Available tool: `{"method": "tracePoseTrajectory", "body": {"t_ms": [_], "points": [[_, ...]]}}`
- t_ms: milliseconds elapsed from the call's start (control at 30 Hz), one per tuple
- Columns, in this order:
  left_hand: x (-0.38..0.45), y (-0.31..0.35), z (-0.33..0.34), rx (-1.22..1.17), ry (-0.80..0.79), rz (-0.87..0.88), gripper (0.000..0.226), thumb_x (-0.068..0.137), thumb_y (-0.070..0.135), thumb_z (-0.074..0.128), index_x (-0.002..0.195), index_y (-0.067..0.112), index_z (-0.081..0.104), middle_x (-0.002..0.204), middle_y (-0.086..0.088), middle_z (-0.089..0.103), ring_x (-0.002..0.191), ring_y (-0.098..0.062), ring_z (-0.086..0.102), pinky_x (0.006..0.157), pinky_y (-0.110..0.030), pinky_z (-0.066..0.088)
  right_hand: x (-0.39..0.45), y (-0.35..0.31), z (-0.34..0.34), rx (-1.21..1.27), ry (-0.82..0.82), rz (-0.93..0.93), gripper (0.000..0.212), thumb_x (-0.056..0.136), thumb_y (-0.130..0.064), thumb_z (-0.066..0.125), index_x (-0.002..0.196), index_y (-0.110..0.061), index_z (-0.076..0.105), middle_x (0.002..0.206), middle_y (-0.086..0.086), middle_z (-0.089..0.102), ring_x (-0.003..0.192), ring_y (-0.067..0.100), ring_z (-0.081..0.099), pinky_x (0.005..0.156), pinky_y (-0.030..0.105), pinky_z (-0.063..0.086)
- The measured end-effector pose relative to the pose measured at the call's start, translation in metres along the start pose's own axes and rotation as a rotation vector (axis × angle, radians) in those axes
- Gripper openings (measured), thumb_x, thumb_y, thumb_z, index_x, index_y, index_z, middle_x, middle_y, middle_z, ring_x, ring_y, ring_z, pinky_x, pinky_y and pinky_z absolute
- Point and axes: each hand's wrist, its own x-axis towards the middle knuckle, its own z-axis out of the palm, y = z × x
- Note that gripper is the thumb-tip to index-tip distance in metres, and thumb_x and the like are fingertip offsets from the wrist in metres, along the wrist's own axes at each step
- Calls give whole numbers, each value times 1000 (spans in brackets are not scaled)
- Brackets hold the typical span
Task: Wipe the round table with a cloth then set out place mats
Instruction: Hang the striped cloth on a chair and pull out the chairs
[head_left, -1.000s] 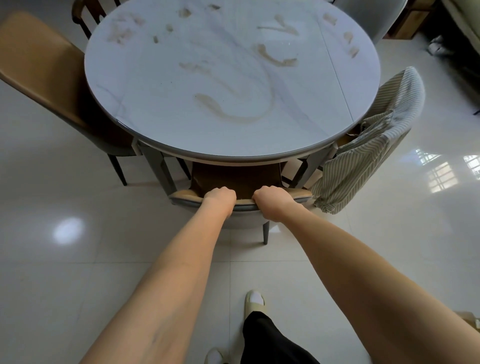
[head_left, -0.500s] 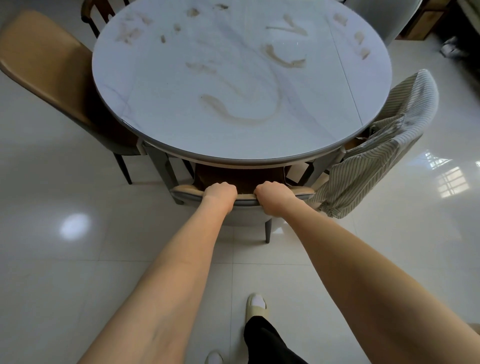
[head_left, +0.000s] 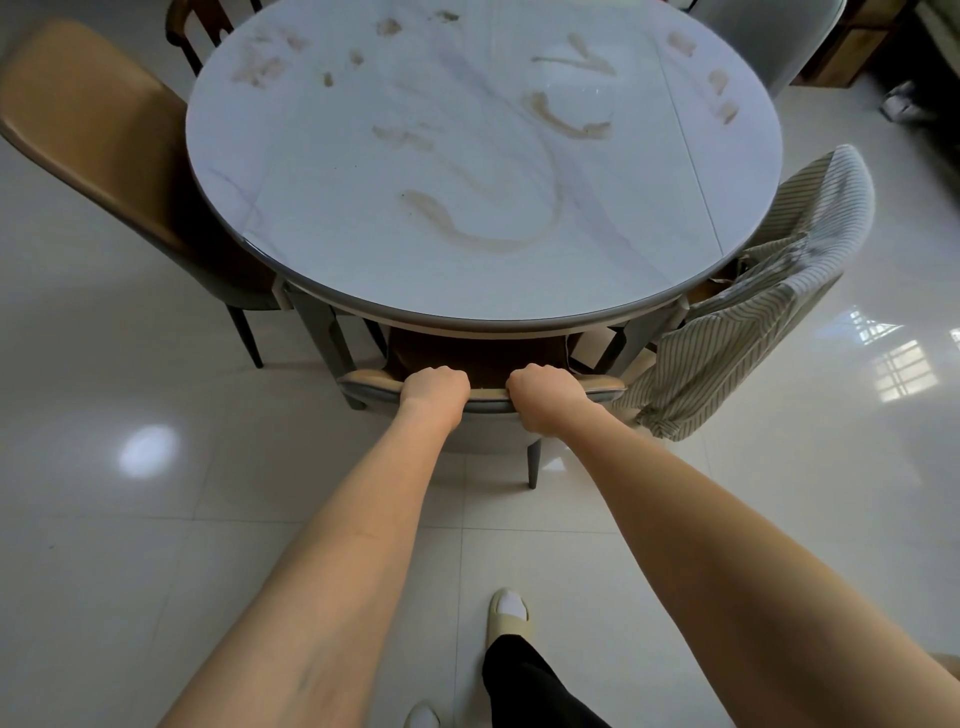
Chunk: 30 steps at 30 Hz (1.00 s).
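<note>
Nearest to you, your left hand and your right hand were both curled tightly over the top edge of the chair back, side by side, with only a small gap between them. This chair stood at 6 o'clock of the table, its seat mostly hidden under the table edge.

The risk here was the chair. If you pushed or pulled it fast, its back could knock the table rim, or its legs could slide on the glossy floor and you could lose balance. The striped cloth hanging on the chair at about 4 o'clock was just beside your right hand, so it could be caught and dragged down.

The table top was round, pale and marble-like, and not yet wiped: brown smears curved across the middle and smaller spots lay toward 12 o'clock. I could see no place mats anywhere.
</note>
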Motion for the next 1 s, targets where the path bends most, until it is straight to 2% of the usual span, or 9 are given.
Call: {"method": "tracePoseTrajectory", "body": {"t_ms": [100,467,833,1000], "points": [[0,1,1,0,7,1,25,90,-3,52,112,6,59,103,-11,61,90,-27,59,72,-32,44,-1,0,1,-4,6,2,23,92,-6,55,113,-9,62,86,5,53,75,23,53,66,31,44],[1,2,1,-12,10,-14,28,89,-4,53,116,6,58,112,-12,61,102,-30,60,75,-32,45,-2,0,1,16,18,14,23,92,-6,56,114,-9,63,85,5,53,77,23,54,68,31,46],[-7,5,6,-25,-5,4,28,90,-3,54,116,6,58,111,-12,61,101,-29,60,74,-32,44,-8,-1,5,23,-19,26,21,92,-5,57,112,-8,64,82,5,54,72,19,54,66,28,46],[-9,2,6,-12,29,12,27,90,-3,54,115,7,59,107,-11,61,95,-28,60,76,-33,46,-5,0,-2,45,-91,2,27,87,-18,67,113,-10,61,87,4,57,82,20,59,72,29,52]]}}
